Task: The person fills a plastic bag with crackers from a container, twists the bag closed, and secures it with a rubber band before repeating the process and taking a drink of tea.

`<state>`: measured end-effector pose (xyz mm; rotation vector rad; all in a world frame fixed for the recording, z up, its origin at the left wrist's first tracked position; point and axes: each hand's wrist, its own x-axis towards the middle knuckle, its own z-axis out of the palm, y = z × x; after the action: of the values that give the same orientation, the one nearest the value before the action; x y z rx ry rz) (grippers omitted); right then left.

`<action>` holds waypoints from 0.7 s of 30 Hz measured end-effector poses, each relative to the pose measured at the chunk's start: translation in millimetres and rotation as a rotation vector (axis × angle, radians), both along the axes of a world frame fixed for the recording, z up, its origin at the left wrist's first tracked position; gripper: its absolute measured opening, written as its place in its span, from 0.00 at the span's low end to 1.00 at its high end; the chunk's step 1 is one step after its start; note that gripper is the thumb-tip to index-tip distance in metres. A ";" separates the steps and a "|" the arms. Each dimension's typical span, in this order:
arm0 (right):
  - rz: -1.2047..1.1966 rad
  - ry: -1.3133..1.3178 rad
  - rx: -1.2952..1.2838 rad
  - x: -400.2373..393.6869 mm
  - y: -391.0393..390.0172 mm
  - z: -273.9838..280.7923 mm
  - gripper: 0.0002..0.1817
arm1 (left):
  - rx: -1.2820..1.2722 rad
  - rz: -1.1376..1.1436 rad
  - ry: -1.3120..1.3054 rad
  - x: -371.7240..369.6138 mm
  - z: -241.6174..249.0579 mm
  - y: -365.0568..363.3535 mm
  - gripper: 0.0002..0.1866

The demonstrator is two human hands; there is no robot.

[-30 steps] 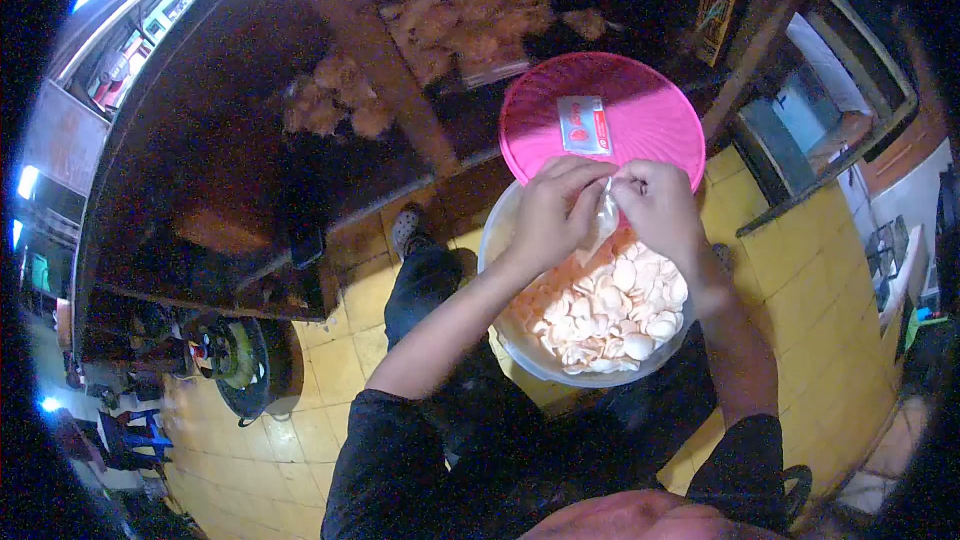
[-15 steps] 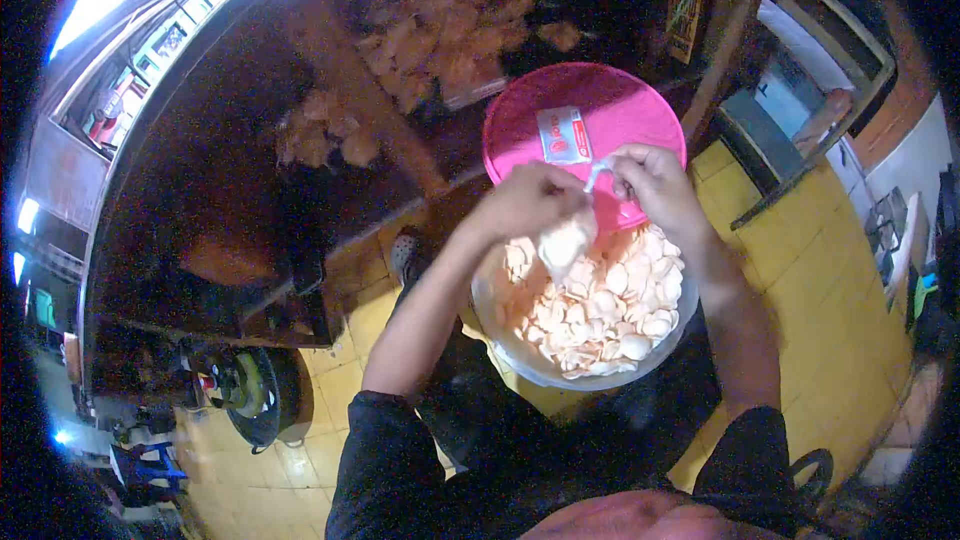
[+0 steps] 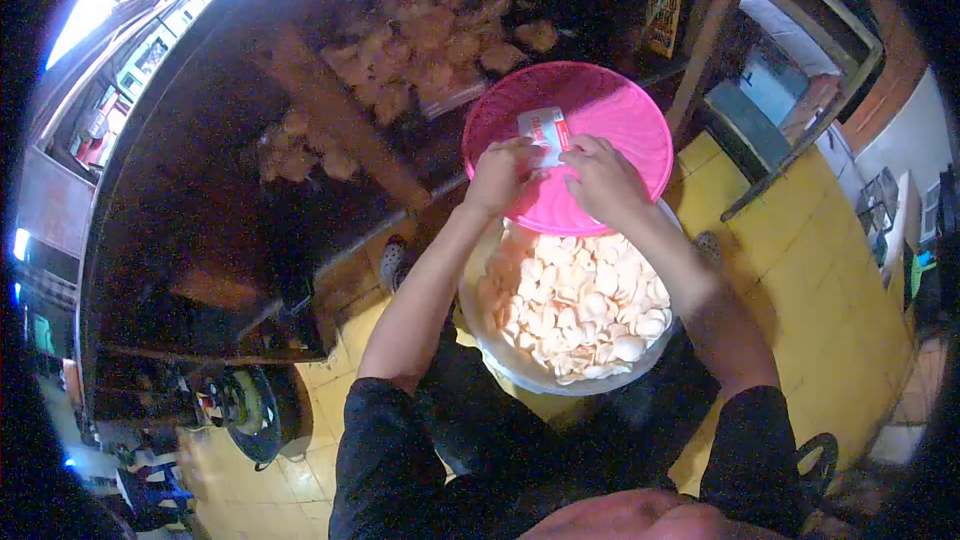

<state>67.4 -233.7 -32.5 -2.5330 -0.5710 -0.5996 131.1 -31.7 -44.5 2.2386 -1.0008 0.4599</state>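
Note:
A pink plastic basket rests on the far rim of a large pale tub between my knees. Inside the basket lies a flat white packet with a red label. My left hand has its bent fingers on the packet's near left edge. From the other side, my right hand has curled fingers at its near right edge. The fingers partly hide the packet. Many pale, round, curled chips fill the tub below my wrists.
A dark wooden bench stands to the left, with brown pieces heaped toward its back. A black wok-like pan is at lower left on the yellow tiled floor. A wooden frame stands at right.
My hands have moved from above the chips to the packet in the basket. The whitish bundle that hung from my left hand is no longer visible. The view has shifted slightly.

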 end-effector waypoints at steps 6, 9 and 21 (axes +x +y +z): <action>-0.093 -0.033 -0.180 12.7 8.0 -4.9 0.13 | -0.017 0.139 -0.010 4.7 -5.3 -8.8 0.08; -0.050 0.088 -0.079 15.7 7.4 0.2 0.12 | -0.096 0.150 0.075 -2.1 3.2 -10.7 0.06; -0.072 0.065 0.155 5.9 7.4 14.0 0.08 | -0.247 0.081 0.183 -37.2 33.3 -11.8 0.08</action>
<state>73.3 -226.3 -18.6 -2.4248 -0.3954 -0.5617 93.9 -43.5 -11.3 2.0609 -0.7209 0.3836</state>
